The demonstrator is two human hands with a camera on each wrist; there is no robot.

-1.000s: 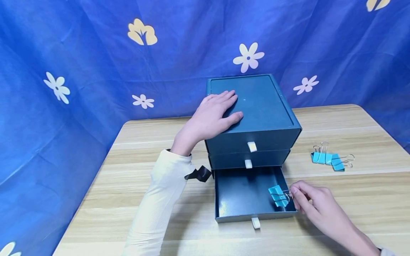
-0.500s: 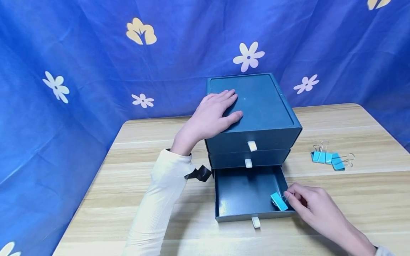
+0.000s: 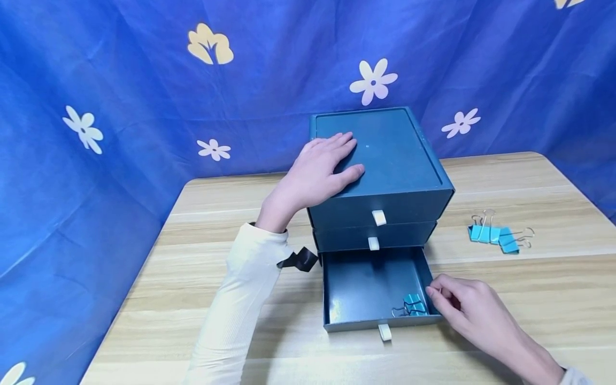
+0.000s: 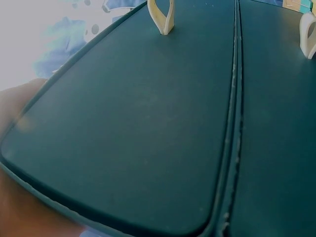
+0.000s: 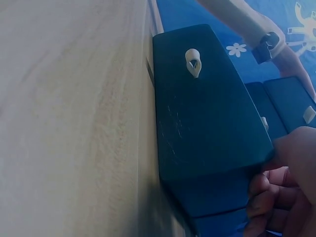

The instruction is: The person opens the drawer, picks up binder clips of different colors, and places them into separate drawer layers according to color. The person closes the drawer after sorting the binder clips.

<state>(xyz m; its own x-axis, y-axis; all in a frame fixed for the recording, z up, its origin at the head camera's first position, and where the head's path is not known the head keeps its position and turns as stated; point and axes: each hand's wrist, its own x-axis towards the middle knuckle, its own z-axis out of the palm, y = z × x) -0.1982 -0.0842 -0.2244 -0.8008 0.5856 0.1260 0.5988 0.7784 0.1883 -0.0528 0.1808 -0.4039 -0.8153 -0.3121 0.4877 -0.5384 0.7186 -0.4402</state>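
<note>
A dark teal three-drawer box (image 3: 385,160) stands mid-table. My left hand (image 3: 320,168) lies flat on its lid, fingers straight; the left wrist view shows only the box's front faces (image 4: 148,123) and a blurred palm. The bottom drawer (image 3: 366,283) is pulled out. A blue binder clip (image 3: 413,306) lies in its front right corner. My right hand (image 3: 459,305) sits just outside the drawer's right wall, fingers loosely curled and holding nothing. In the right wrist view the fingertips (image 5: 264,197) touch the drawer's side by its front (image 5: 202,113).
Several blue binder clips (image 3: 495,234) lie on the wooden table (image 3: 529,289) to the right of the box. Each drawer has a white pull tab (image 3: 384,332). A black ribbon (image 3: 299,261) hangs at my left sleeve. Blue flowered cloth (image 3: 144,107) backs the table.
My right hand lowered the blue binder clip into the open drawer and let it go; the clip now lies in the front right corner. The left hand has not moved.
</note>
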